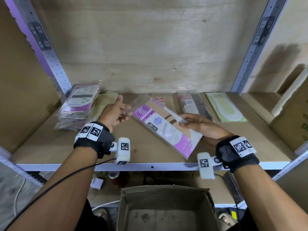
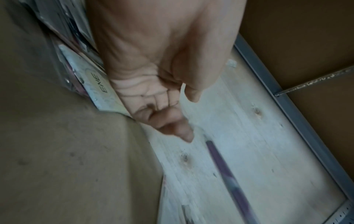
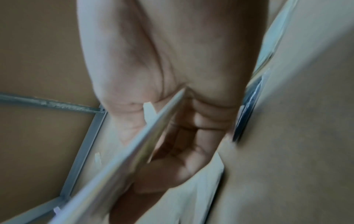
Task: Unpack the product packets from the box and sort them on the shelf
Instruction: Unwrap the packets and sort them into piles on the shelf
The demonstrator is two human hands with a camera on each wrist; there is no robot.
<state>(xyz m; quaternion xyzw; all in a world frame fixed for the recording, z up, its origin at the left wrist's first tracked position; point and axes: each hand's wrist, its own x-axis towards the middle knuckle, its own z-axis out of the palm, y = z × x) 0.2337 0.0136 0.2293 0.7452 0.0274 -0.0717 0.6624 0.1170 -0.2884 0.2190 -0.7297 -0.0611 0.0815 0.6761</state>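
Note:
A pink and white ENE packet (image 1: 165, 129) hangs tilted just above the shelf board (image 1: 50, 147). My right hand (image 1: 183, 120) pinches its right edge, thumb on top and fingers under; the right wrist view shows the packet's edge (image 3: 134, 144) running between thumb and fingers of the right hand (image 3: 172, 136). My left hand (image 1: 123, 112) hovers by the packet's clear top flap, fingers loosely curled; contact cannot be told. In the left wrist view the left hand (image 2: 172, 113) holds nothing, and the packet's edge (image 2: 226, 166) lies just beyond its fingertips. The cardboard box (image 1: 166, 209) stands open below the shelf, nothing visible inside.
A stack of packets (image 1: 78, 105) lies at the shelf's back left, a beige packet (image 1: 106, 99) beside it. Behind the held packet lie another ENE packet (image 1: 160, 99), a dark packet (image 1: 193, 104) and a green packet (image 1: 225, 107). A brown carton (image 1: 291, 122) stands at the right.

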